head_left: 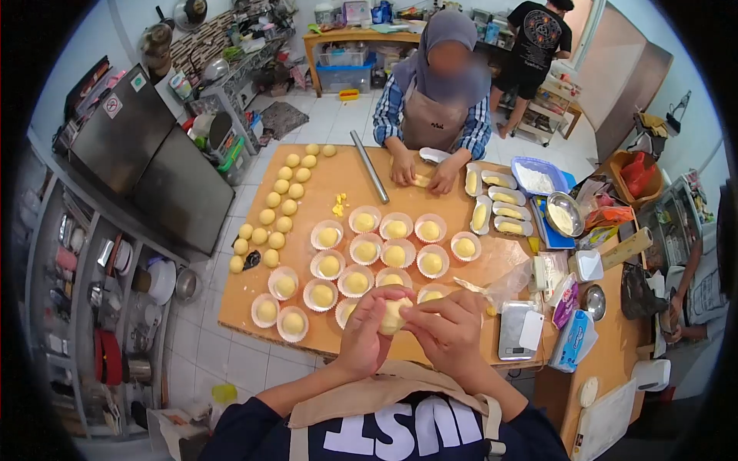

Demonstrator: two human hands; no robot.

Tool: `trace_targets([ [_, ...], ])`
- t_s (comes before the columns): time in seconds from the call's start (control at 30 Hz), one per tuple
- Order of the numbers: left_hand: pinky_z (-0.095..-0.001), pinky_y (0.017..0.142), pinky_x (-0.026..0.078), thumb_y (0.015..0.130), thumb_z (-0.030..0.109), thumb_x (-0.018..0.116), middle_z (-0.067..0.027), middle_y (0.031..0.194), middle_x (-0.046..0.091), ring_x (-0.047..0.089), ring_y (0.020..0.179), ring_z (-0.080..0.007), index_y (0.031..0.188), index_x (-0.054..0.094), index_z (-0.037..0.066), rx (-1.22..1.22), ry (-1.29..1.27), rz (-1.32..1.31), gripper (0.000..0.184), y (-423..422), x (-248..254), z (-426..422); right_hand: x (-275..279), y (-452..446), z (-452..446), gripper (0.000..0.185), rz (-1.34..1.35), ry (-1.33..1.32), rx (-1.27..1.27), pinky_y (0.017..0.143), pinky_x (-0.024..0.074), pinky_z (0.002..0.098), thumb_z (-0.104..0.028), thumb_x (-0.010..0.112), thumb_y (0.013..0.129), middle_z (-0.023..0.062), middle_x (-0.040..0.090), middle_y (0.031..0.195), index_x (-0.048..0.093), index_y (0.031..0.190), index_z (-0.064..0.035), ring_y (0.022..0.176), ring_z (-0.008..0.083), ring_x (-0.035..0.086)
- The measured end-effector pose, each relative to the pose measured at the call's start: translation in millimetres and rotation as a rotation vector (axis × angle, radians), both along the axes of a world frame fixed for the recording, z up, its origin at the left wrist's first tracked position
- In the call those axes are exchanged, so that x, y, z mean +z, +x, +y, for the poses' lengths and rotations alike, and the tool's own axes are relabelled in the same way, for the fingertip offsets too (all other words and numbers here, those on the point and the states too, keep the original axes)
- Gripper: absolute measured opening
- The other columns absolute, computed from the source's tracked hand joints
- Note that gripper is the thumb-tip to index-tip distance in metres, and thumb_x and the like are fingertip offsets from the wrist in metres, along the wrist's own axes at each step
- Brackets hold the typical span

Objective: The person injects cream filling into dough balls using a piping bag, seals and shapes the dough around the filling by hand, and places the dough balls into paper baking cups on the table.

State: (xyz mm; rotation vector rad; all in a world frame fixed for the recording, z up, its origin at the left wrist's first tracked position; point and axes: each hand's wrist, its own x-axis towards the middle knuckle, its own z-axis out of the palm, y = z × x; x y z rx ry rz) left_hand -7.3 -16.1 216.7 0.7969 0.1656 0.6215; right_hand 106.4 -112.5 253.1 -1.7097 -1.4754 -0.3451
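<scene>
Between my two hands, above the near edge of the table, is a pale yellow dough ball [394, 316]. My left hand [364, 332] cups it from the left, fingers curled around its side. My right hand [448, 329] pinches the ball's right side with the fingertips. Just beyond my hands, several white paper cups [328, 235] stand in rows, each with a round dough ball inside. Some cups are partly hidden behind my hands. Loose dough balls [289, 207] lie in a group along the table's left side.
Across the wooden table [254, 307], a co-worker's hands [423, 173] handle a dough piece beside a metal rolling pin [370, 167]. Filled oval cups [507, 211] and a blue flour tray [536, 178] are at right. A kitchen scale [519, 330] and piping bag [507, 284] lie nearer me.
</scene>
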Motion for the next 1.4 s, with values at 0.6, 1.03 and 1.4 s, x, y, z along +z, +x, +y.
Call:
trace_targets([
  [0.6,-0.0364,0.097,0.043,0.100,0.023,0.037,-0.0131,0.117,0.052,0.051,0.111,-0.0220,0.106,0.049,0.003,0.157,-0.133,-0.037,0.024,21.5,1.0,-41.0,-6.1,17.8,-28.6,0.024,-0.001,0.031,0.123,0.073,0.0314,0.0339,-0.011,0.073,0.068,-0.0007,0.062,0.090,0.068,0.091,-0.0145,0.075,0.0181,0.049],
  [1.03,-0.0453,0.100,0.042,0.099,0.029,0.037,-0.0098,0.115,0.054,0.052,0.112,-0.0228,0.108,0.052,0.007,-0.305,-0.609,-0.050,0.028,-30.9,0.4,-2.2,-7.3,-9.1,13.0,0.074,1.946,-0.218,0.682,0.100,0.0342,0.0323,-0.014,0.074,0.073,0.0093,0.034,0.131,0.034,0.135,-0.0068,0.119,0.0209,0.039],
  [1.4,-0.0418,0.096,0.043,0.096,0.033,0.044,-0.0025,0.108,0.054,0.050,0.113,-0.0212,0.101,0.054,0.014,-0.366,-0.589,0.136,0.022,-99.7,9.4,70.4,-15.2,-70.7,63.1,0.042,1.453,0.180,0.526,0.099,0.0311,0.0373,-0.032,0.067,0.083,0.0124,0.046,0.132,0.055,0.114,-0.0057,0.120,0.0223,0.042],
])
